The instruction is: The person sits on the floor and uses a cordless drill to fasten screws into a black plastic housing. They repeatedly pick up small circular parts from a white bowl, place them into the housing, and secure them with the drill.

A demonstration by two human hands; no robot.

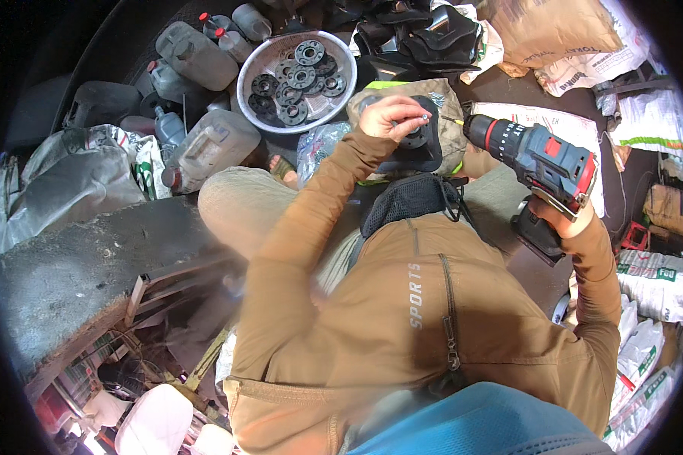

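My left hand [393,119] is closed in a pinch on a small shiny screw [425,117], mostly covered by the fingertips. Under it lies a black flat part [426,154] with a round black disc [415,139] on it, resting on a patterned cushion or bag [448,102] in front of my lap. My right hand [565,218] grips the handle of a cordless drill [542,155], dark blue-grey with red accents. Its bit [453,120] points left toward the left fingertips, a short gap away.
A white basin [249,114] of black round flanged discs stands beyond my left arm. Grey plastic jugs [211,148] crowd the left, near a dark ledge [91,254]. Black moulded parts [421,42] lie at the back; printed sacks [653,125] line the right side.
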